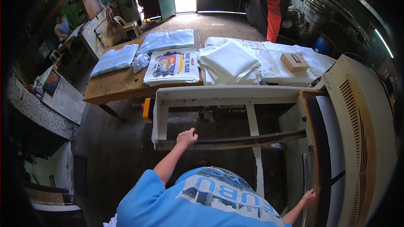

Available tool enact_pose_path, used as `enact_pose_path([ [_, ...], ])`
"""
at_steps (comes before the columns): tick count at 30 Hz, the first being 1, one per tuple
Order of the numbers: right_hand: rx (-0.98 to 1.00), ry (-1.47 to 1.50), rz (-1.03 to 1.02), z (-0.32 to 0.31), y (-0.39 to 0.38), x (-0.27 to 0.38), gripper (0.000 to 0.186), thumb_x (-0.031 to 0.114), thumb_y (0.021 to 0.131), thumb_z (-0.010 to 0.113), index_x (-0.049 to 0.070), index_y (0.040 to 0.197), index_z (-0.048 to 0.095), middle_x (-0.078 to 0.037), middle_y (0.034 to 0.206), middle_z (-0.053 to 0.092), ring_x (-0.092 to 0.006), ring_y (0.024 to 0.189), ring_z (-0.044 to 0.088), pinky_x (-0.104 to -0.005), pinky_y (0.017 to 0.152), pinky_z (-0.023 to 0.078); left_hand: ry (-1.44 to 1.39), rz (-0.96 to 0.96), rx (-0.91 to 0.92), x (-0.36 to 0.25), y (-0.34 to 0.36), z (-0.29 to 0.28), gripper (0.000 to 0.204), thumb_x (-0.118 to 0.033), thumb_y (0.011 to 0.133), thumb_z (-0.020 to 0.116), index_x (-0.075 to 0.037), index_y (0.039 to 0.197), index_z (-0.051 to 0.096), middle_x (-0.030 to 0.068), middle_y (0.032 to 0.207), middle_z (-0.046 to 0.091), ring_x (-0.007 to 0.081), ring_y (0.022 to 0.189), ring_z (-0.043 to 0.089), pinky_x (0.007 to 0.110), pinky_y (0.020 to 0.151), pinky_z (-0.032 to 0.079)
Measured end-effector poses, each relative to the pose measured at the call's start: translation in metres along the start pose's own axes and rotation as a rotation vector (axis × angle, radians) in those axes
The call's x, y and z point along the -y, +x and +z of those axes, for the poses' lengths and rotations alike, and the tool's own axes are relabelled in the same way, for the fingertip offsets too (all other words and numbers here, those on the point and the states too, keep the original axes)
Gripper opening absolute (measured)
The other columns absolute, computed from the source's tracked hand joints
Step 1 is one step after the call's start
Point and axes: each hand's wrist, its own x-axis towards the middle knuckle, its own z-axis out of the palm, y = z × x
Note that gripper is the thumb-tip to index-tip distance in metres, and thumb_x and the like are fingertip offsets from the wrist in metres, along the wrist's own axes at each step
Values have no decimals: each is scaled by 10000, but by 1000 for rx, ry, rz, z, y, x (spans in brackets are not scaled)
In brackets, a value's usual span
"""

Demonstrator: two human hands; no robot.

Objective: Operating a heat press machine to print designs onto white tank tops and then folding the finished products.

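My left hand [187, 137] is closed over the front rail [219, 143] of a white metal frame, near its left end. Low at the right, my right hand [308, 199] is curled against a shiny upright metal bar [304, 172] on the side of a machine; its fingertips are partly hidden. That machine has a cream vented cover [357, 113] and a rusty brown edge [313, 113]. Through the open frame the dark floor shows, crossed by a white strut [253, 122].
Beyond the frame, a wooden table [94, 94] bears a stack of printed white sheets [171, 64] and folded white cloths [168, 40]. Farther right lie a white pile [231, 61] and a cardboard box [294, 62]. A plastic chair [126, 25] and another person [63, 27] are far left.
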Motion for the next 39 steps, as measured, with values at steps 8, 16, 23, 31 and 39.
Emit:
enact_pose_path([
  [8,271,144,-56,15,75,-18,562,474,872,283,43,845,643,-145,810,633,-346,757,592,-459,632,444,46,-81,46,-8,-4,0,443,-472,783,371,-150,926,640,169,913,612,309,886,582,404,788,447],
  [16,188,134,-221,53,156,-35,592,501,885,220,67,1075,576,-163,1057,573,-349,989,521,-455,846,386,173,-136,123,-16,-10,2,542,-445,803,281,-52,872,648,190,943,602,323,942,558,408,828,407],
  [23,353,92,-219,66,221,-40,623,542,865,209,91,1213,461,-146,1204,484,-340,1118,430,-466,946,291,226,-211,74,-23,-13,5,516,-375,802,274,-22,864,645,200,946,600,316,925,567,409,820,391],
  [31,304,1,-283,87,272,-47,696,682,753,356,57,996,544,-141,1024,576,-360,971,510,-497,831,361,281,-260,158,-27,-16,5,491,-351,822,286,-19,944,626,173,1031,584,287,987,548,405,855,362],
  [39,225,-209,-75,112,311,-39,575,591,805,384,124,1114,518,-104,1092,563,-332,1037,497,-643,892,224,369,-188,159,-31,-12,12,413,-288,830,285,-53,900,617,166,981,598,322,946,554,439,825,374],
])
